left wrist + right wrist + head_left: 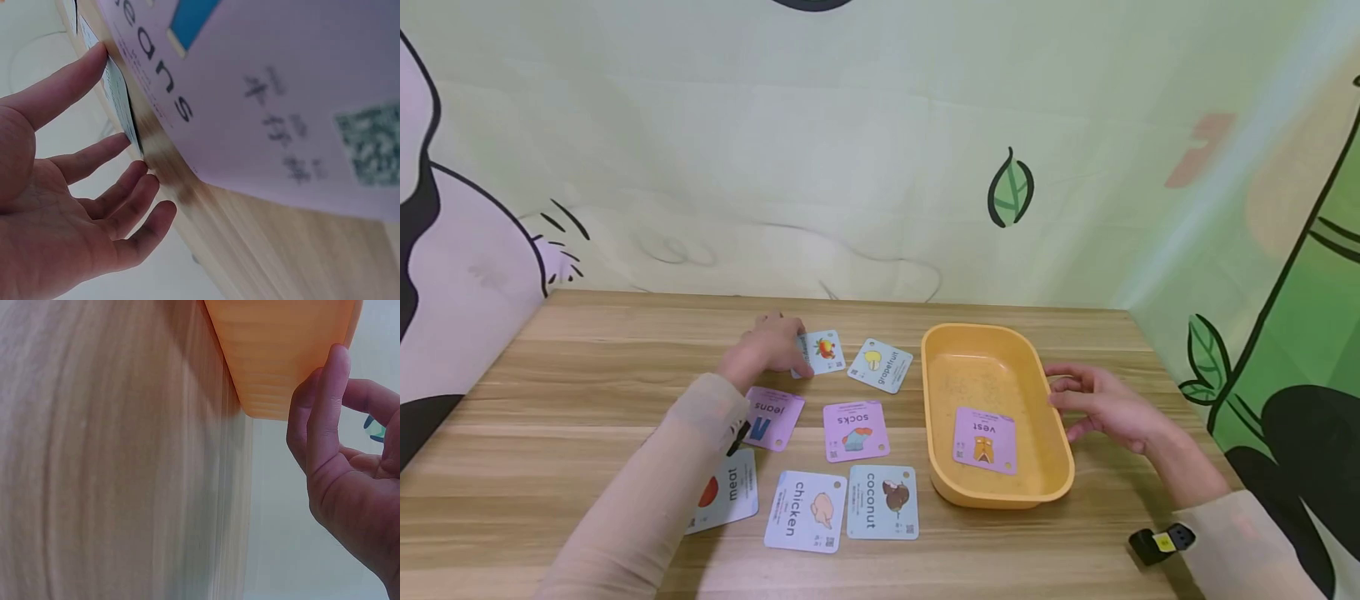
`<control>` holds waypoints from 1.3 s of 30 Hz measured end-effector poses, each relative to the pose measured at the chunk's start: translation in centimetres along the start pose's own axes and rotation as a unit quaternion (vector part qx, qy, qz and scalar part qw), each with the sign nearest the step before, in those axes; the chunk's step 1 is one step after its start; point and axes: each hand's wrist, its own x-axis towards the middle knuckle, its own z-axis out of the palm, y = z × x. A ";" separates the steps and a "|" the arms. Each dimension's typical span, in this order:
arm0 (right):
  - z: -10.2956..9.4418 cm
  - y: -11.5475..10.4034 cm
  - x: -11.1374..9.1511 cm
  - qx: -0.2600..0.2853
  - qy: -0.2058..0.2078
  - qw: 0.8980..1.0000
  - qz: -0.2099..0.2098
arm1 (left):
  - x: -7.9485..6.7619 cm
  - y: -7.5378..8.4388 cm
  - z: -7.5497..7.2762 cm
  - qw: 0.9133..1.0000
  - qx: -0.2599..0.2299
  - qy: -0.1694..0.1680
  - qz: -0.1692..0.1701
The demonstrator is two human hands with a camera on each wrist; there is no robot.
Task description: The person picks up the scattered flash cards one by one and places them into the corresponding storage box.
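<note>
In the head view my left hand (767,346) reaches to the back of the table, over the left part of a pale blue fruit card (826,350). The left wrist view shows the thumb and index fingertips at that card's edge (117,94), the other fingers spread and slightly bent. A purple jeans card (778,408) lies under the left wrist. At the right, my right hand (1105,404) rests its fingers against the outer side of a yellow plastic basin (934,442). Inside the basin lies a purple vest card (984,440).
A grapefruit card (881,365) and a socks card (856,431) lie left of the basin. Nearer the front are a chicken card (805,511), a coconut card (882,502) and a meat card (733,492), partly hidden by the left sleeve. A printed cloth (865,167) hangs behind the table.
</note>
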 end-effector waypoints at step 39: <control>0.0 0.1 0.0 0.011 0.000 1.000 0.001 | 0.1 -0.7 0.1 0.994 -0.098 0.025 0.031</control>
